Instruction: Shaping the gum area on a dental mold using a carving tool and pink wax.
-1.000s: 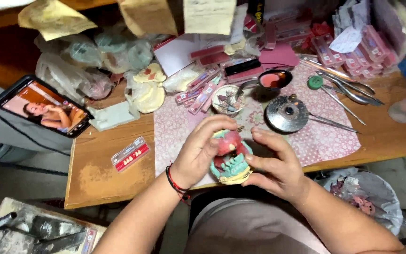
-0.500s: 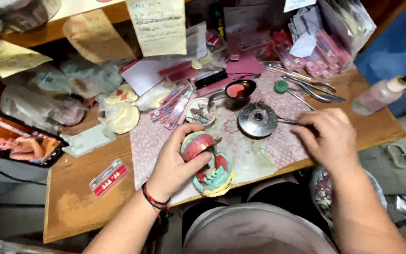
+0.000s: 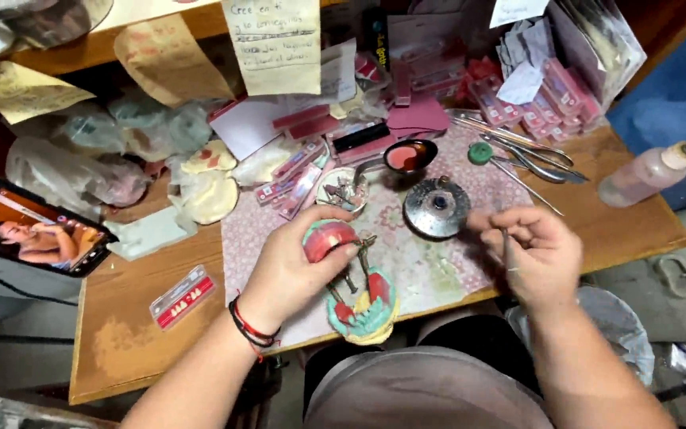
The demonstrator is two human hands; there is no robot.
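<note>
My left hand grips a hinged dental model with teal plaster bases and pink wax gums, held opened up over the patterned mat at the table's front edge. My right hand is to the right of it, fingers curled around a thin metal tool. That hand sits just right of a round metal burner. A red and black cord bracelet circles my left wrist.
A spoon-like dish of pink wax, metal instruments, a green-topped piece, tooth-card strips, a plastic squeeze bottle and a phone showing video lie on the cluttered wooden bench. Paper notes hang at the back.
My right hand left the dental model, went to the right by the burner and now has a thin tool in it. My left hand keeps the model, which has opened up.
</note>
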